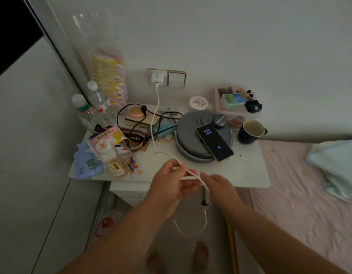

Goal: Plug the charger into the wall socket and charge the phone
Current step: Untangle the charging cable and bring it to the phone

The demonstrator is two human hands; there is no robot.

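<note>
Down at the lower middle of the frame, both hands are closed on the white cable (157,115). The left hand (169,186) has its fingers curled around the cord, pinching it just in front of the table edge; the right hand (218,186) pinches the same stretch just beside it, thumb and forefinger together. Between and under the two hands the cable hangs in a slack loop toward the floor, with a dark band around it below the right hand. Both forearms come up from the bottom of the frame, angled inward so the hands nearly meet.

From the left hand the cord runs up across the white table (240,171) to the white charger (157,77), which sits in the wall socket (150,73) at the upper middle, next to a gold-rimmed switch (176,79).

The phone (214,141) lies well apart from the fingers, up and to the right, resting screen-up and lit on a round grey device (188,135). A dark blue mug (251,131) stands right of it.
</note>
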